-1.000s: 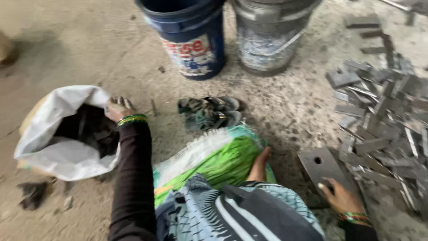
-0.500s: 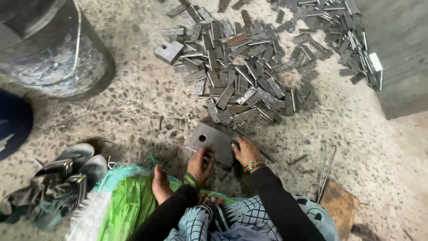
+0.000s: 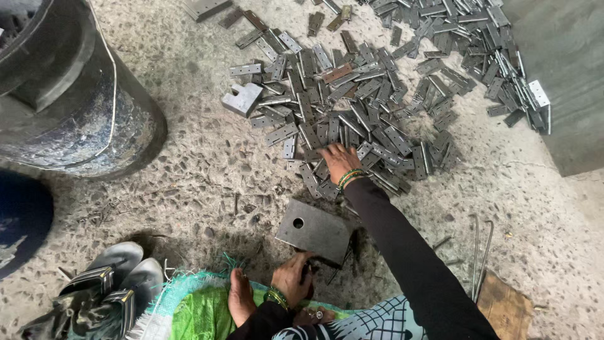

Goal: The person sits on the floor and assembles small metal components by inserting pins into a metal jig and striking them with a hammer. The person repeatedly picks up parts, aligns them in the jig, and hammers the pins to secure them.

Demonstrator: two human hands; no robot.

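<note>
Since half a second ago the right hand (image 3: pixel 340 162) has left the steel block and gone far out to the hinge pile; the left hand (image 3: pixel 290 277) has stayed at the block's near edge.

Right arm: fully extended in a black sleeve, running from the near right up to the pile's near edge. Hand palm-down, fingers spread flat over the hinges, green bangles at the wrist. It touches several hinges; cannot tell whether any is actually pinched.

Left arm: bent close to the body, wrist with green bangles. Fingers curl onto the near edge of the block; contact is clear, a full clench is not.

Hinge pile (image 3: pixel 377 101): wide loose scatter of grey flat metal hinges with screw holes, a few rust-brown, lying crosswise over one another across the far centre and right of the concrete floor (image 3: pixel 201 176).

Steel block (image 3: pixel 313 230): flat grey rectangular slab with one round hole near its left corner, lying on the floor between pile and body.

Metal bucket (image 3: pixel 75 119): dirty, far left. Sandals (image 3: pixel 113 277): near left, beside a green woven sack (image 3: pixel 195 311). A bare foot (image 3: pixel 239 299) rests on the sack just left of the left hand. Small notched metal block (image 3: pixel 242 99): at the pile's left edge.
</note>
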